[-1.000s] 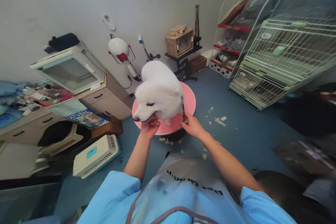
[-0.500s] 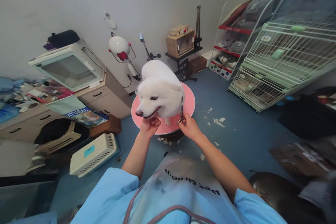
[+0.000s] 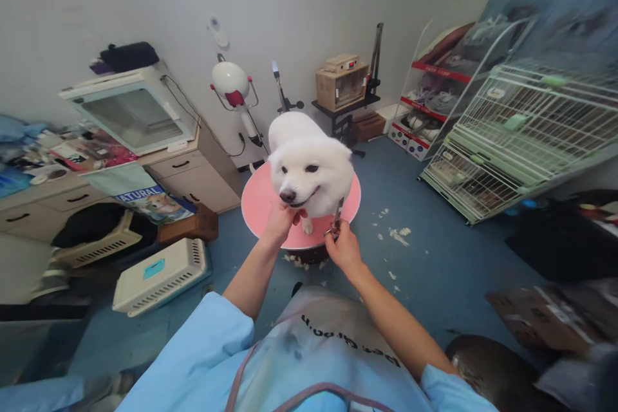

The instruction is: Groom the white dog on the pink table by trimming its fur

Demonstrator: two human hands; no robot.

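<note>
A fluffy white dog (image 3: 309,167) stands on a round pink grooming table (image 3: 255,199), its face turned toward me. My left hand (image 3: 281,222) is closed under its chin, holding the chin fur. My right hand (image 3: 342,246) grips a pair of scissors (image 3: 337,217), blades pointing up beside the dog's chest on its right side.
Tufts of cut white fur (image 3: 398,233) lie on the blue floor. A white pet carrier (image 3: 159,273) and drawers (image 3: 188,174) stand at the left. Wire cages (image 3: 521,135) and a red shelf rack (image 3: 434,96) line the right. A stand dryer (image 3: 232,87) is behind the table.
The dog has turned its head from facing left to facing me. My left hand followed under the chin, and my right hand with the scissors shifted slightly left and lower.
</note>
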